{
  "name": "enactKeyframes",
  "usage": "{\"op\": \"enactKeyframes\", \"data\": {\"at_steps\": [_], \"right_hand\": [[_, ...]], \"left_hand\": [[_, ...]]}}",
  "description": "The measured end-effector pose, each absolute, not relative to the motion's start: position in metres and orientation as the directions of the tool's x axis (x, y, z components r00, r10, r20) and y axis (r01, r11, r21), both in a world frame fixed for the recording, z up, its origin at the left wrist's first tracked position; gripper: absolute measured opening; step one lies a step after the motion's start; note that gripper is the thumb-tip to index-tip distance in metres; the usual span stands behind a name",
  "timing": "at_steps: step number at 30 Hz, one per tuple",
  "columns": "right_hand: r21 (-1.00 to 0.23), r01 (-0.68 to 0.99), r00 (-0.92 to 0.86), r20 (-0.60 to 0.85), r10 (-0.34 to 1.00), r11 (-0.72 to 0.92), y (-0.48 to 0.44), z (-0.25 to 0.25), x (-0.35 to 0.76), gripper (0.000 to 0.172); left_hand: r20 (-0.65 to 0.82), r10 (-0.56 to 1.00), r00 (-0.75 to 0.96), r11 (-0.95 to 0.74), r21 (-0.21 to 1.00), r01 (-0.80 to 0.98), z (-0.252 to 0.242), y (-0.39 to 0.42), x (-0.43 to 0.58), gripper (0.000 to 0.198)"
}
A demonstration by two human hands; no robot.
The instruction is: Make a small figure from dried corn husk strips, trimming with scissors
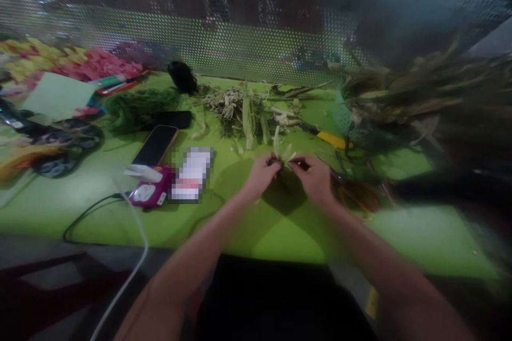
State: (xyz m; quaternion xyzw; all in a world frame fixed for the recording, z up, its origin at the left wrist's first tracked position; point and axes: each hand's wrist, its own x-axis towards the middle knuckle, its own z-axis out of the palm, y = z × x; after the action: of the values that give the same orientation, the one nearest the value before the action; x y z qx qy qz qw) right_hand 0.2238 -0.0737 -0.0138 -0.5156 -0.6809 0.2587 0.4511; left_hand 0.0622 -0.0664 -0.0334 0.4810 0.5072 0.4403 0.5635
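Head view: a lit phone (193, 175), screen pixelated, lay on the green desk (256, 229). Right of the phone, both hands were close together above the desk. Left hand (262, 175) pinched pale leaf strips (276, 141) near their lower end, one strip standing nearly upright; right hand (314, 176) pinched a pale tip just beside it, thumb against fingers. Could not tell whether both grips were on one piece. The strips were to the right of the phone and slightly beyond it.

Beyond the phone, toward the right: dried plant heap (226, 101) and a long pale husk (247, 122). Well right of the phone: yellow-handled tool (334, 139), then a large blurred bundle of dry leaves (420, 90). Just left of the phone: purple pack (150, 194). Beyond and left of the phone: dark-screened phone (157, 145), then tangled green material (138, 109).
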Motion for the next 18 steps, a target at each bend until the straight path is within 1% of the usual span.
{"op": "enactKeyframes", "data": {"at_steps": [4, 7, 10, 11, 14, 16, 18], "right_hand": [[-0.693, 0.571, -0.205, 0.399, 0.894, 0.441, -0.073, -0.015, 0.228, 0.013], [-0.687, 0.571, -0.211, 0.405, 0.889, 0.449, -0.073, -0.013, 0.229, 0.010], [-0.777, 0.501, -0.147, 0.357, 0.922, 0.381, -0.071, -0.013, 0.229, 0.008], [-0.826, 0.455, -0.112, 0.318, 0.941, 0.333, -0.069, -0.014, 0.229, 0.011], [-0.958, 0.245, -0.030, 0.148, 0.988, 0.151, -0.062, -0.017, 0.229, 0.029], [-0.991, 0.119, -0.049, 0.053, 0.997, 0.058, -0.059, -0.018, 0.228, 0.036], [-0.998, 0.054, -0.093, 0.009, 0.996, 0.014, -0.057, -0.018, 0.228, 0.034]], "left_hand": [[-0.095, 0.986, 0.138, 0.073, 0.984, 0.160, -0.030, -0.068, 0.063, 0.005], [-0.035, 0.982, 0.187, -0.015, 0.967, 0.256, -0.026, -0.071, 0.064, 0.007], [0.006, 0.964, 0.266, -0.086, 0.952, 0.292, -0.022, -0.074, 0.064, 0.012], [0.010, 0.958, 0.285, -0.100, 0.948, 0.302, -0.021, -0.074, 0.064, 0.013], [0.034, 0.946, 0.321, -0.136, 0.945, 0.298, -0.020, -0.075, 0.063, 0.013], [0.048, 0.939, 0.340, -0.144, 0.954, 0.264, -0.022, -0.074, 0.063, 0.014], [0.045, 0.935, 0.352, -0.131, 0.966, 0.225, -0.025, -0.074, 0.064, 0.013]]}}
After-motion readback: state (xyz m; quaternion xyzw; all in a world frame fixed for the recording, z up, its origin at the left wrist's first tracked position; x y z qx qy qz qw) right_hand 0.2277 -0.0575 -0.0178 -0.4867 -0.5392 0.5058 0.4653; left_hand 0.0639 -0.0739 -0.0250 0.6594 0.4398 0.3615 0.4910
